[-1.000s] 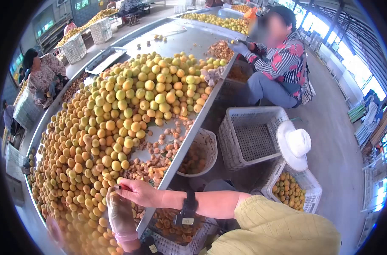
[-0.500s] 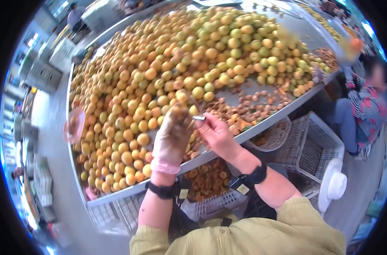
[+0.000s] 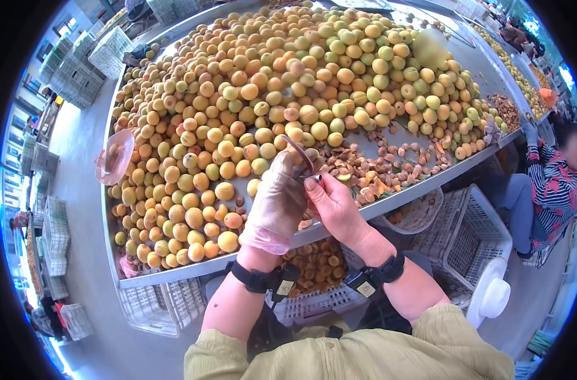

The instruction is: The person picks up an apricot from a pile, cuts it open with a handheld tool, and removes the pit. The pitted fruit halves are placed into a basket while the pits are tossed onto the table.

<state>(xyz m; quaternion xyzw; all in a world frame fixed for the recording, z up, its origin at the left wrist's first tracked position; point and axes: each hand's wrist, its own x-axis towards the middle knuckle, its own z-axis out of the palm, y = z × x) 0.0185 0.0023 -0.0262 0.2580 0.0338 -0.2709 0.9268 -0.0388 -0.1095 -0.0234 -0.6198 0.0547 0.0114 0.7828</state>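
While metal-ended tool (image 3: 312, 178) is pinched by right hand (image 3: 338, 212), curled left hand's (image 3: 276, 199) contents unclear, curved strip (image 3: 299, 151) is slanted lengthwise up-left, plainer than before.

We note a small tool (image 3: 311, 178), its visible end dark and metallic, clasped in the right fingers (image 3: 322, 193). Just above, a thin reddish-brown strip (image 3: 297, 152) curves up and leftward beside the gloved left hand (image 3: 277, 199); we cannot tell whether the two join. The fruit (image 3: 249, 91), round, yellow-green to orange, lies heaped on the worktop (image 3: 174, 273).
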